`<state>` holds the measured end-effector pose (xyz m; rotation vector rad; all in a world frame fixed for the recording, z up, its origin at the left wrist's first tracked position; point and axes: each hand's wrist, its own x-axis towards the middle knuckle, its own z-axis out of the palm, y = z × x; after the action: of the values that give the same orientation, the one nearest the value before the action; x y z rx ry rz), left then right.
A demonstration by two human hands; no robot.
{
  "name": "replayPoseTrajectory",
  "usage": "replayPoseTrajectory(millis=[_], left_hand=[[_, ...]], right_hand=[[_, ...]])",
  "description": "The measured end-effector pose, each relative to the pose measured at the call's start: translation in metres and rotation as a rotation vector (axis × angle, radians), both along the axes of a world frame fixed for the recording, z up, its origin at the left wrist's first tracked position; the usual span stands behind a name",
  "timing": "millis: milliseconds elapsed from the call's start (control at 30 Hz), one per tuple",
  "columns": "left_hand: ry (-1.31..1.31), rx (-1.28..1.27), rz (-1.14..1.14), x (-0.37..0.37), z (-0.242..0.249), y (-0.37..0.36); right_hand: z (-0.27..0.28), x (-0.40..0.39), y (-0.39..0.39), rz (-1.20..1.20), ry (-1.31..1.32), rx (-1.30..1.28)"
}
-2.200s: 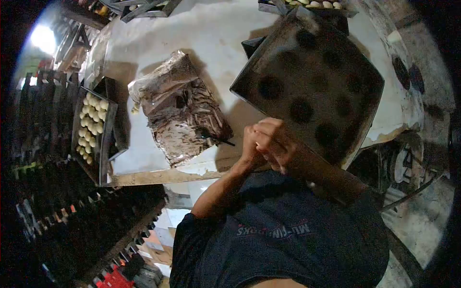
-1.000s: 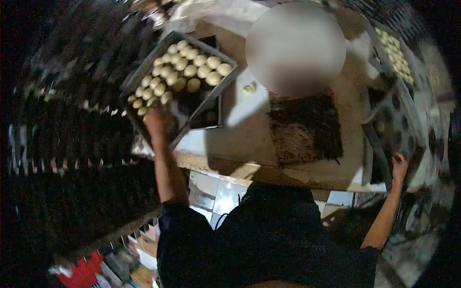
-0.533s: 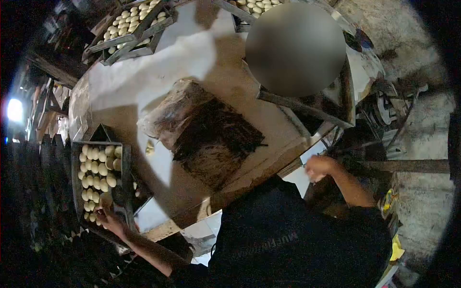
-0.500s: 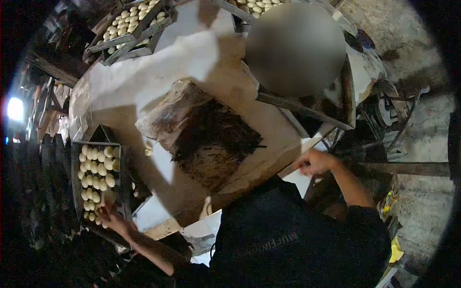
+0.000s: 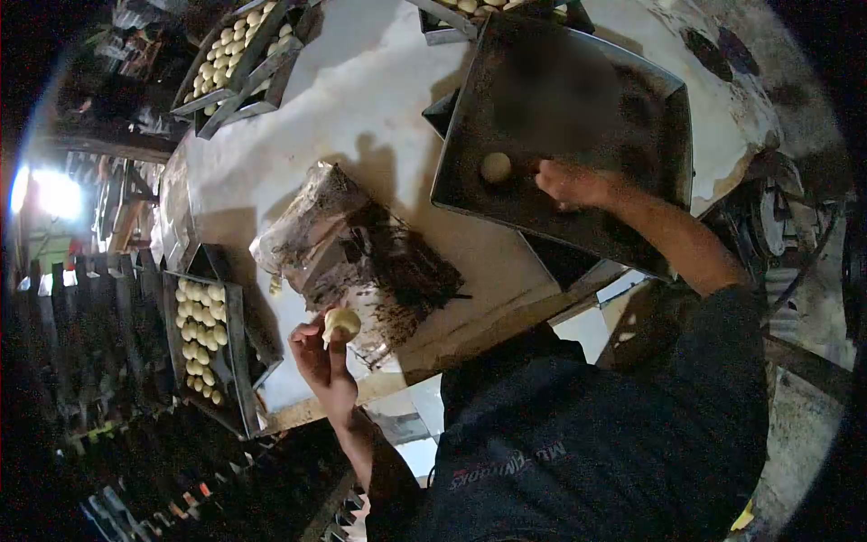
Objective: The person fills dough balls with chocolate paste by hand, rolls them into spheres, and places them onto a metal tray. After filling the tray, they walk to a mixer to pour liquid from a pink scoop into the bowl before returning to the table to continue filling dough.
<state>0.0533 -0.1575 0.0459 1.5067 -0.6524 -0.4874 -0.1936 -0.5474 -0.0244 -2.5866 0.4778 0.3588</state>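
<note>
My left hand [image 5: 327, 366] is raised over the near table edge, fingers pinched around a pale dough ball [image 5: 341, 323]. My right hand [image 5: 571, 184] reaches into a large dark metal tray [image 5: 562, 237], its fingers curled; whether anything is in them is hidden. Just left of that hand, another dough ball [image 5: 496, 167] lies on the tray floor, apart from the fingers. Beneath and beyond my left hand, a crumpled, stained plastic sheet [image 5: 361, 244] covers part of the table.
At left stands a tray [image 5: 237, 348] with rows of dough balls [image 5: 200, 330]. More filled trays are at the far left [image 5: 244, 99] and far middle [image 5: 447, 36]. The pale tabletop [image 5: 361, 90] has a wooden front edge. Dark slats [image 5: 81, 316] are beyond the left side.
My left hand has moved right from the left tray, carrying a dough ball. My right hand has moved from the near table edge up into the dark tray. The view has shifted.
</note>
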Motion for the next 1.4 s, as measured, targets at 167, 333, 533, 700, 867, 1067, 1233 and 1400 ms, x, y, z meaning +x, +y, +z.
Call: replayPoseTrajectory(millis=[167,333,533,700,867,1067,1233,1400], left_hand=[[0.01,0.0,0.097,-0.014,-0.015,0.029],[0.115,-0.043,0.118,-0.038,-0.025,0.043],[-0.065,-0.092,0.049,-0.093,0.02,0.068],[-0.367,0.089,-0.139,-0.137,0.019,0.149],[0.093,-0.336,0.12,-0.147,0.034,0.241],[-0.207,-0.168,0.544,-0.168,0.031,0.275],[-0.159,-0.254,0.392,-0.155,0.019,0.238],[-0.062,0.077,0.27,-0.114,0.001,0.198]], right_hand=[[0.05,-0.045,0.03,-0.098,-0.283,0.136],[0.074,-0.082,0.145,0.143,-0.223,1.0],[-0.001,-0.057,0.261,0.143,-0.345,-0.036],[0.085,0.023,0.374,-0.139,-0.364,1.245],[0.106,0.049,0.48,0.16,-1.113,0.589],[0.118,0.058,0.535,0.177,-0.966,0.812],[0.112,0.071,0.539,-0.153,-0.947,0.717],[0.046,0.125,0.467,-0.056,-0.815,0.421]])
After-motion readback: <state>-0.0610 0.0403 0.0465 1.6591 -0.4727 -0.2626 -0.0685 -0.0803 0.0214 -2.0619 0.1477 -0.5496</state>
